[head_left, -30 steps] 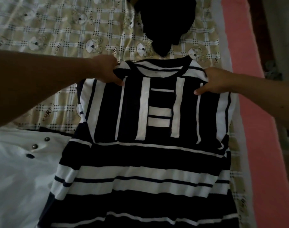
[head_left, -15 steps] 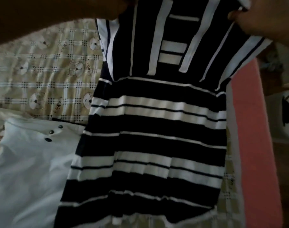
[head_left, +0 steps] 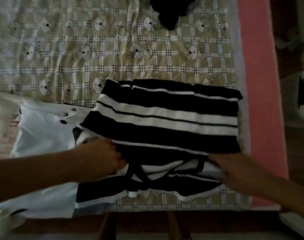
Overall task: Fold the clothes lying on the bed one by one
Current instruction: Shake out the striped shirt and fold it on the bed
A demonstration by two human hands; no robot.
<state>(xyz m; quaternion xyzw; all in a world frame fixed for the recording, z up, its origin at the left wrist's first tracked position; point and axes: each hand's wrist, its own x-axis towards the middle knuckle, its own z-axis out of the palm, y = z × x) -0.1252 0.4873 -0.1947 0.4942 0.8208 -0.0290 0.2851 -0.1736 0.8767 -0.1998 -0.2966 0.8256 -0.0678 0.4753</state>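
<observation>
The striped shirt [head_left: 165, 118] lies folded on the near right of the bed [head_left: 113, 58]. The left hand [head_left: 102, 158] grips its near edge. The right hand [head_left: 232, 168] touches it too, but its fingers are too blurry to tell

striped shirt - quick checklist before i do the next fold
1. Striped shirt doubled over on the bed: ok.
2. Layers lined up: not ok; the lower layer's hem sticks out past the top layer at the near edge.
3. Left hand holding the shirt's near left part: ok.
4. Right hand grip on the near right part: cannot tell, blurred.
5. White garment clear of the shirt: not ok; the shirt's left edge lies over it.
6. Dark garment out of the way: ok, apart at the far end.
</observation>
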